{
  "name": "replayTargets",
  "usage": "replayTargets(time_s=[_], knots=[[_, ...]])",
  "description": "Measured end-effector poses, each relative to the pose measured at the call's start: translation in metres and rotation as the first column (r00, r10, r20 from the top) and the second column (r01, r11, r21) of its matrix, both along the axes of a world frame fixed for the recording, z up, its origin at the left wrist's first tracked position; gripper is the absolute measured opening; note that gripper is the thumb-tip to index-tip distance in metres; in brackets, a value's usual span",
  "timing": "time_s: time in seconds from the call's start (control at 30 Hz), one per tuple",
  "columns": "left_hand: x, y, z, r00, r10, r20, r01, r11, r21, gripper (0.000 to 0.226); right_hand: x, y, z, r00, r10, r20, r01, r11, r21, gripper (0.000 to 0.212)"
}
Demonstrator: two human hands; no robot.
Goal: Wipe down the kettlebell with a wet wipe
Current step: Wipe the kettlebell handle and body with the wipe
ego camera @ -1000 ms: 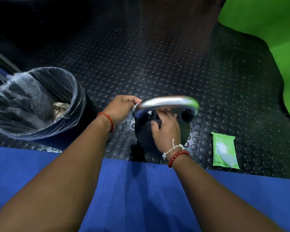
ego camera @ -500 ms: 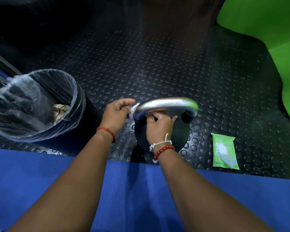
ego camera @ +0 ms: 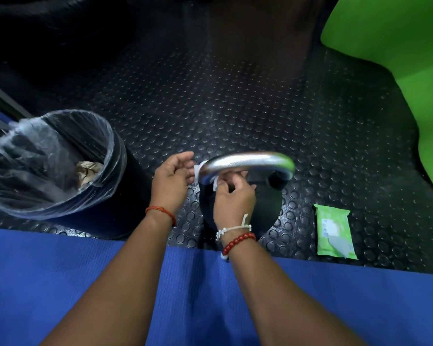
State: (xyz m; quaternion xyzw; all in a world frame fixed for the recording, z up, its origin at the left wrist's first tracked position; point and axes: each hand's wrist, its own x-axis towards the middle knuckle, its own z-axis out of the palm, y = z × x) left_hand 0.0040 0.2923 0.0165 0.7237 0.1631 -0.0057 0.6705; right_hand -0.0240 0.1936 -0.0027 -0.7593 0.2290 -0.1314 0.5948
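A black kettlebell (ego camera: 265,211) with a shiny steel handle (ego camera: 248,162) stands on the studded black floor in front of me. A white wet wipe (ego camera: 197,172) is looped around the left end of the handle. My left hand (ego camera: 171,182) pinches one end of the wipe at the handle's left side. My right hand (ego camera: 234,201) pinches the other end just under the handle, in front of the kettlebell's body. Most of the wipe is hidden behind the handle and my fingers.
A green wet-wipe pack (ego camera: 334,232) lies on the floor to the right of the kettlebell. A black bin with a clear liner (ego camera: 60,156) and crumpled paper inside stands to the left. A blue mat (ego camera: 60,283) runs along the near edge. A green wall (ego camera: 398,46) rises at the right.
My right hand has risen from the kettlebell's body to under the handle and taken the wipe's free end. My left hand stays at the handle's left end, its fingers a little looser.
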Motion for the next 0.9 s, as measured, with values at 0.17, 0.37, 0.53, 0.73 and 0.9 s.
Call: replayTargets(time_s=[0.17, 0.37, 0.53, 0.73, 0.9], knots=[[-0.001, -0.001, 0.001, 1.000, 0.006, 0.014, -0.006, 1.000, -0.011, 0.040, 0.004, 0.004, 0.003, 0.996, -0.043, -0.073, 0.038, 0.997, -0.069, 0.018], [-0.002, -0.004, 0.002, 0.999, 0.021, 0.041, -0.021, 1.000, -0.005, 0.041, -0.005, 0.004, 0.003, 0.986, -0.033, -0.162, 0.009, 0.989, -0.148, 0.016], [-0.011, -0.002, -0.009, 0.997, 0.078, 0.003, -0.078, 0.997, 0.006, 0.040, -0.005, 0.006, 0.001, 0.983, 0.002, -0.183, -0.045, 0.973, -0.227, 0.018], [-0.021, -0.006, -0.029, 0.982, 0.084, -0.170, -0.095, 0.994, -0.061, 0.037, -0.012, 0.007, -0.002, 0.984, 0.053, -0.169, -0.104, 0.945, -0.311, 0.021], [-0.021, -0.013, -0.025, 0.978, 0.065, -0.200, -0.092, 0.987, -0.131, 0.038, -0.014, 0.000, 0.017, 0.973, 0.071, -0.221, -0.165, 0.880, -0.445, 0.019]])
